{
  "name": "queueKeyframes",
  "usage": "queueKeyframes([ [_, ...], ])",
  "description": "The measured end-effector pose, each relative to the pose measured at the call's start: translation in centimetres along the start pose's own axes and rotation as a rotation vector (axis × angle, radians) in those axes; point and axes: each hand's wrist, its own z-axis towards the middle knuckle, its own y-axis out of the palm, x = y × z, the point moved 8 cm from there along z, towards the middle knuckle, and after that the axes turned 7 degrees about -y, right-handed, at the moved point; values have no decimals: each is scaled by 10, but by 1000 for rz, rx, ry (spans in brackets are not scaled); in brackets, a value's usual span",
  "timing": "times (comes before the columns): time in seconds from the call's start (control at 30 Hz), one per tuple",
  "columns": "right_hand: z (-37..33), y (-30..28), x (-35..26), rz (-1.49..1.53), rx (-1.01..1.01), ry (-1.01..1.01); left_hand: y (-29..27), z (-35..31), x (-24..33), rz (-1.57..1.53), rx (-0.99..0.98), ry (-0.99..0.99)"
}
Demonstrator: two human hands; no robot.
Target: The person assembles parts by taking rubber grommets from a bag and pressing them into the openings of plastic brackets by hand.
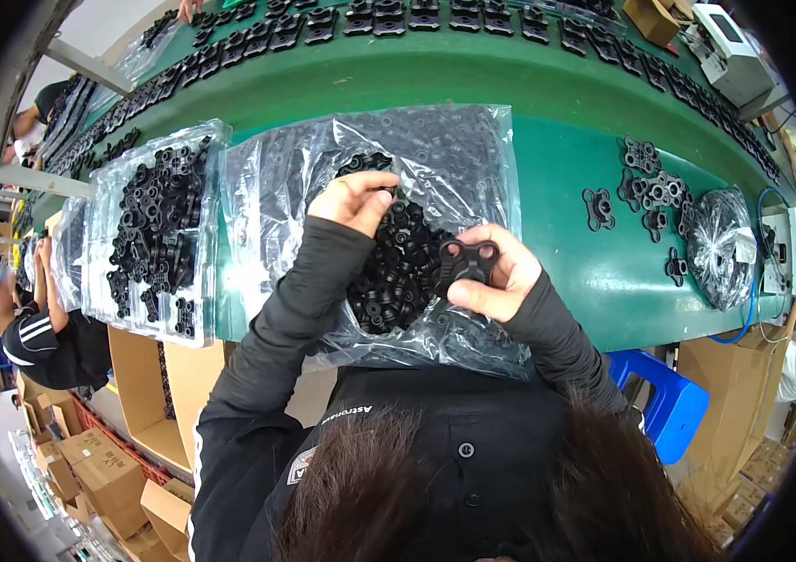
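My right hand [501,276] grips a black bracket-like plastic part [466,259] with round holes at its corners, thumb on the near side and fingers behind. To its left, my left hand [357,199] is closed in a pinch, thumb against forefinger. Whatever sits between those fingertips is too small and dark to make out. Below both hands lies a heap of small black round parts [396,272], in the mouth of a large clear plastic bag [276,178]. More of the same dark parts show through the bag's film.
Left of the bag stands a clear tray [98,272] piled with black parts. Several loose black brackets [664,190] and a wrapped bundle [722,248] lie on the green table [576,290] to the right. Rows of black assemblies [388,19] line the far side. A blue stool [660,403] stands below.
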Motion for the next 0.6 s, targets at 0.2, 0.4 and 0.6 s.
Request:
queueKeyframes([
  [0.2, 8, -4, 7, 86, 42, 214, 19, -31, -4, -1282, -136, -607],
  [0.4, 16, 9, 2, 125, -9, 101, 25, -46, 5, -1241, -159, -592],
  [0.6, 10, 6, 1, 263, -45, 173, 7, -44, 31, -634, -66, -161],
])
